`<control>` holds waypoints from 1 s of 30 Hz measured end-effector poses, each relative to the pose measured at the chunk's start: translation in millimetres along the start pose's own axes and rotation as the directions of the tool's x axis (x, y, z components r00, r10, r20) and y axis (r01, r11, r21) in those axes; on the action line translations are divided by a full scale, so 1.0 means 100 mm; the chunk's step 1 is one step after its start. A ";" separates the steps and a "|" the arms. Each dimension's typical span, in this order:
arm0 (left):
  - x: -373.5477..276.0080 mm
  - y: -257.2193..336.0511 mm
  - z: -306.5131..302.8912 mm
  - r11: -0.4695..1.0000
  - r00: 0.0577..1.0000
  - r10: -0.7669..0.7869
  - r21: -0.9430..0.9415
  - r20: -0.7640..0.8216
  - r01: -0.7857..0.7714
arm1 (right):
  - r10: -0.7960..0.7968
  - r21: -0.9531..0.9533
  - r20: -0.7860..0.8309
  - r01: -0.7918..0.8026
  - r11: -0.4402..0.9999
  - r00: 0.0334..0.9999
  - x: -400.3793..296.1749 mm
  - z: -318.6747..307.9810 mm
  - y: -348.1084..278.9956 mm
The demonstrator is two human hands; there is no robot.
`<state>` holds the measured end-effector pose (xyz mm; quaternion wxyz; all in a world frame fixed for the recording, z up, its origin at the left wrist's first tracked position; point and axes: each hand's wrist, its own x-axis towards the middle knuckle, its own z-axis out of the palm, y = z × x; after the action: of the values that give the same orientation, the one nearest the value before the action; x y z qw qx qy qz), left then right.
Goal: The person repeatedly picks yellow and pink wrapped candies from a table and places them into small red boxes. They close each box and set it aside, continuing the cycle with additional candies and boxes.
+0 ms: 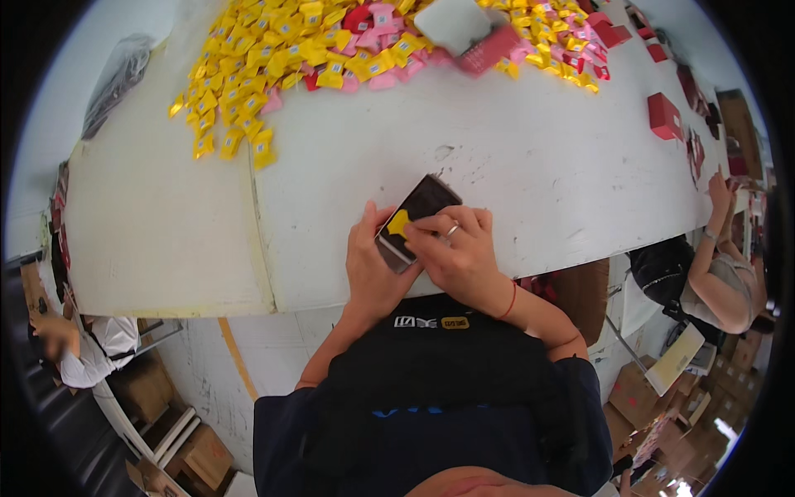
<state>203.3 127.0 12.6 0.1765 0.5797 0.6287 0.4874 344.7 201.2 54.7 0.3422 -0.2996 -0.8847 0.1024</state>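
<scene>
Near the front edge of the white table, my left hand (pixel 377 267) holds a small dark open box (pixel 428 197), tilted, with its fingers and thumb along the sides. The fingertips of my right hand (pixel 456 248) pinch a yellow wrapped packet (pixel 398 223) at the box's inside; whether it rests on the bottom cannot be told. A ring is on one right finger. Farther back lies a large heap of yellow wrapped packets (pixel 286 28), with pink packets (pixel 382 18) and a few red ones among them.
A white item (pixel 453 25) and a blurred red box (pixel 494 50) are at the heap. Red boxes (pixel 664 116) stand at the right of the table (pixel 348 143). People are at the far left and right; cardboard boxes (pixel 202 456) lie below.
</scene>
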 end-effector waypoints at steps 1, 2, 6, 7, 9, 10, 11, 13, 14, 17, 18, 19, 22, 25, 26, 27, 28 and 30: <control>-0.02 -0.01 0.00 0.999 0.999 -0.031 -0.012 0.014 0.031 | -0.003 0.070 0.027 0.001 0.998 1.000 0.04 -0.07 0.04; -0.04 -0.01 0.01 0.998 0.998 -0.062 -0.023 0.029 0.063 | -0.007 0.139 0.054 0.000 0.990 0.999 0.08 -0.16 0.08; -0.07 -0.04 0.00 0.977 0.982 -0.183 -0.103 0.049 0.188 | 0.133 0.180 -0.228 -0.092 0.979 0.964 0.45 -0.38 0.73; -0.05 0.01 -0.01 0.978 0.984 -0.173 -0.109 0.045 0.177 | 0.154 0.254 -0.233 -0.093 0.963 0.960 0.63 -0.42 1.06; 0.04 0.09 -0.03 0.981 0.988 -0.146 -0.119 0.051 0.151 | 0.433 0.190 -0.356 -0.389 0.901 0.828 0.89 -0.44 1.64; 0.06 0.11 -0.04 0.974 0.983 -0.167 -0.143 0.074 0.176 | 0.427 0.153 -0.383 -0.400 0.904 0.819 0.99 -0.41 2.01; 0.07 0.12 -0.04 0.978 0.984 -0.157 -0.124 0.086 0.167 | 0.424 0.115 -0.408 -0.415 0.902 0.808 1.04 -0.36 2.34; 0.10 0.13 -0.05 0.984 0.984 -0.145 -0.088 0.100 0.154 | 0.264 0.001 -0.201 -0.269 0.963 0.943 1.10 -0.26 2.66; 0.13 0.14 -0.03 0.987 0.988 -0.123 -0.093 0.094 0.132 | 0.183 -0.042 -0.083 -0.187 0.981 0.980 1.10 -0.24 2.77; 0.11 0.13 -0.03 0.984 0.990 -0.113 -0.130 0.080 0.123 | 0.346 -0.152 0.018 -0.339 0.928 0.938 1.20 -0.22 2.65; 0.09 0.13 -0.03 0.987 0.992 -0.101 -0.121 0.070 0.109 | 0.401 -0.180 0.064 -0.385 0.905 0.914 1.20 -0.27 2.61; 0.08 0.12 -0.04 0.989 0.994 -0.088 -0.111 0.061 0.094 | 0.457 -0.211 0.108 -0.429 0.879 0.883 1.19 -0.34 2.58; 0.08 0.12 -0.04 0.993 0.995 -0.077 -0.090 0.059 0.082 | 0.422 -0.326 0.031 -0.389 0.862 0.906 0.98 -0.42 2.56; 0.09 0.11 -0.03 0.995 0.997 -0.049 -0.081 0.064 0.054 | 0.389 -0.445 0.037 -0.334 0.831 0.920 0.81 -0.52 2.38; 0.09 0.10 -0.03 0.996 0.997 -0.034 -0.080 0.066 0.039 | 0.330 -0.462 0.034 -0.278 0.842 0.943 0.64 -0.51 2.48; 0.08 0.10 -0.03 0.995 0.996 -0.050 -0.087 0.071 0.056 | 0.265 -0.477 0.036 -0.217 0.852 0.963 0.52 -0.53 2.53; 0.07 0.09 -0.03 0.993 0.995 -0.070 -0.089 0.076 0.077 | 0.254 -0.423 0.019 -0.222 0.879 0.967 0.45 -0.56 2.52; 0.06 0.08 -0.02 0.989 0.993 -0.087 -0.116 0.075 0.096 | 0.239 -0.310 -0.015 -0.232 0.922 0.971 0.32 -0.67 2.42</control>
<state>204.5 130.0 21.9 0.2550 0.5553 0.6178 0.4950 481.9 411.8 28.7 0.2662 -0.4523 -0.8512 0.0062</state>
